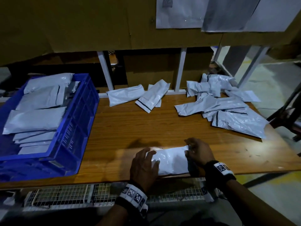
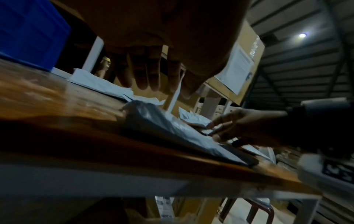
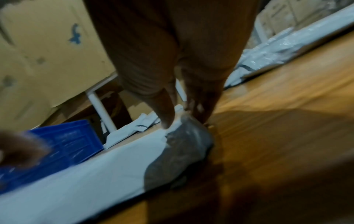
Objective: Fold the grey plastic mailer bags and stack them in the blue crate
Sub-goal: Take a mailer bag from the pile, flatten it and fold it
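A folded grey mailer bag (image 1: 172, 160) lies on the wooden table (image 1: 146, 128) near its front edge. My left hand (image 1: 145, 162) lies over the bag's left end with fingers spread flat; in the left wrist view those fingers (image 2: 145, 72) hover straight just above the bag (image 2: 162, 125). My right hand (image 1: 197, 151) pinches the bag's right edge; the right wrist view shows thumb and fingers (image 3: 168, 115) closed on the bag's far corner (image 3: 184, 131). The blue crate (image 1: 78, 121) at the left holds several folded bags (image 1: 37, 118).
Loose unfolded mailer bags lie in a heap (image 1: 228, 108) at the back right, and two more (image 1: 141, 97) at the back centre. Cardboard boxes (image 1: 81, 22) and white frame posts (image 1: 180, 69) stand behind the table. A wire grid (image 1: 65, 194) runs below the front edge.
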Demonstrator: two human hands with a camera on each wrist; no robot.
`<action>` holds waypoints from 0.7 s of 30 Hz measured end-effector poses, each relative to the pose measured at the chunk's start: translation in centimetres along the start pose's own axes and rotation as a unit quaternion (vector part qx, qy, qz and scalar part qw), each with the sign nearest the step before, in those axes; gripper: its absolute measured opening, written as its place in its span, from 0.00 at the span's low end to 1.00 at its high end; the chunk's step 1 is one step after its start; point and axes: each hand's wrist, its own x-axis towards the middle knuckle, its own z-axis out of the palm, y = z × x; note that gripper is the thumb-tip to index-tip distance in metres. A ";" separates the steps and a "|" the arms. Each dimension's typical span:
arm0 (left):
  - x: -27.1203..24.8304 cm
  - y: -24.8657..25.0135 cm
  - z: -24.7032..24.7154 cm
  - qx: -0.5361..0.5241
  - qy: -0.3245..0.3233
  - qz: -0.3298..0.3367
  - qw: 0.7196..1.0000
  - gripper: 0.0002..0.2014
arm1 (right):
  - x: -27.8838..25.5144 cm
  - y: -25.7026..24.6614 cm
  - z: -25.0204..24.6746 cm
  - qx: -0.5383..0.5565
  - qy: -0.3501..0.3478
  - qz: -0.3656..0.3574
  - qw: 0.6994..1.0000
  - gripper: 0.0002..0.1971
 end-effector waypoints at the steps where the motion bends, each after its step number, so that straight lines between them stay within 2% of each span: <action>1: -0.1 0.3 0.6 0.021 -0.005 0.012 1.000 0.21 | -0.5 -0.3 0.1 -0.025 0.012 -0.015 0.999 0.22; 4: 0.2 0.9 1.9 0.102 -0.050 0.043 0.993 0.27 | -2.4 -2.2 2.0 -0.096 0.047 -0.121 0.987 0.21; 6: 0.5 1.0 2.7 0.136 -0.089 0.034 0.986 0.30 | -3.4 -3.1 4.4 -0.142 0.039 -0.181 0.972 0.23; 8: 0.4 0.5 3.7 0.154 -0.119 0.012 0.981 0.36 | -3.6 -3.0 6.8 -0.182 -0.004 -0.177 0.967 0.29; 11: 0.4 -0.2 4.9 0.179 -0.141 0.019 0.974 0.33 | -3.4 -2.2 8.7 -0.221 -0.038 -0.155 0.962 0.37; 21: 0.8 -1.0 5.3 0.201 -0.153 0.046 0.967 0.33 | -4.0 -1.7 9.3 -0.245 -0.013 -0.144 0.959 0.35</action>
